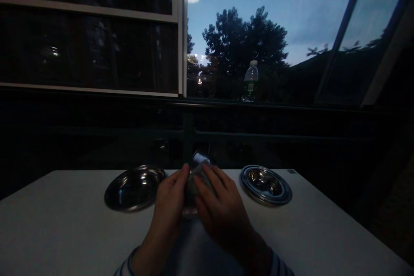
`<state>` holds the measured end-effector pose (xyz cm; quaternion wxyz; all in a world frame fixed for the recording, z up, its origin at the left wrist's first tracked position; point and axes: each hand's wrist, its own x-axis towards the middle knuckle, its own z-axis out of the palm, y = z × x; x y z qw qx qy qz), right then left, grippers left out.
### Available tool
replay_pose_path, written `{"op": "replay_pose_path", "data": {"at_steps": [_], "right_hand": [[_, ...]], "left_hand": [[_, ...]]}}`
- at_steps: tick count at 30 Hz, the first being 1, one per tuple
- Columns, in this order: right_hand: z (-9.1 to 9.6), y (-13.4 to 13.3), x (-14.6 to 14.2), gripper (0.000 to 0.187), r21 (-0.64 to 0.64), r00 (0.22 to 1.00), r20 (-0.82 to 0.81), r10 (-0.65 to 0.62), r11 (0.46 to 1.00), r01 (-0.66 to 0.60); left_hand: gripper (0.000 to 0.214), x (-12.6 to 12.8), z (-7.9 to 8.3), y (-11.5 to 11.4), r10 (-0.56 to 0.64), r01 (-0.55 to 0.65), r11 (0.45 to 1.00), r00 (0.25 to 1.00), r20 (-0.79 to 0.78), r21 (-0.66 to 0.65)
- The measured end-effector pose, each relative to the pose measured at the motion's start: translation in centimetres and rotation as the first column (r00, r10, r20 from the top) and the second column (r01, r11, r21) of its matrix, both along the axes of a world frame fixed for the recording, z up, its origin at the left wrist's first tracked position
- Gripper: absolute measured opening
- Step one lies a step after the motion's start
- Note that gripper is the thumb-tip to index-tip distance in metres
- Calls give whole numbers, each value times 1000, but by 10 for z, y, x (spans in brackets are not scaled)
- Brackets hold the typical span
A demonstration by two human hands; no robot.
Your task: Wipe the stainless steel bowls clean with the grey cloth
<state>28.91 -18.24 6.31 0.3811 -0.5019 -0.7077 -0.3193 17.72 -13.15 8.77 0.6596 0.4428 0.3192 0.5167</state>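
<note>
Both my hands meet at the middle of a white table (64, 233) and are wrapped round a small greyish object (193, 183) that the dim light keeps me from naming. My left hand (170, 202) grips its left side with the thumb up. My right hand (220, 207) covers its right side, fingers curled over the top. A dark shiny end (200, 157) sticks out beyond the fingers. A steel bowl (134, 187) sits just left of my left hand. Another steel bowl (265, 184) sits to the right of my right hand.
A plastic water bottle (251, 81) stands on the window ledge beyond the table. An open window frame (355, 39) angles in at the right. Dark railing runs behind the table's far edge. Trees and dusk sky show outside.
</note>
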Motion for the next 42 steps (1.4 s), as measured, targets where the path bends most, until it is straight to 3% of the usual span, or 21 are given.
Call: {"op": "replay_pose_path", "data": {"at_steps": [3,8,14,20,24,29,35,39,42], "right_hand": [[1,-4,-2,29,49,999,41,-21,999,19],[13,-6,17,35,-11,987,-133,-91,996,90],[8,-12,-1,29,87,997,65,-33,996,27],[9,-11,0,31,72,984,-113,-138,986,147],[5,-12,-5,27,139,988,-36,-153,978,156],[10,-12,-2,31,51,966,-159,-206,975,216],[5,-15,-11,23,182,984,-22,-179,967,180],[11,-18,-5,29,63,957,-120,-263,960,272],[9,-20,-6,29,110,961,-104,-257,957,268]], "left_hand": [[29,1,0,-2,-3,2,1000,1000,28,19],[31,7,0,-13,-12,12,1000,1000,-1,14],[25,2,4,-13,49,-50,996,999,14,73],[28,7,10,-25,68,-66,997,995,-68,38],[38,7,8,-26,159,-151,986,980,-123,66],[47,7,6,-31,135,-115,986,976,-169,124],[38,4,11,-29,299,-265,949,929,-217,172],[42,6,10,-31,169,-141,980,963,-210,141],[40,7,11,-34,167,-134,977,964,-207,164]]}}
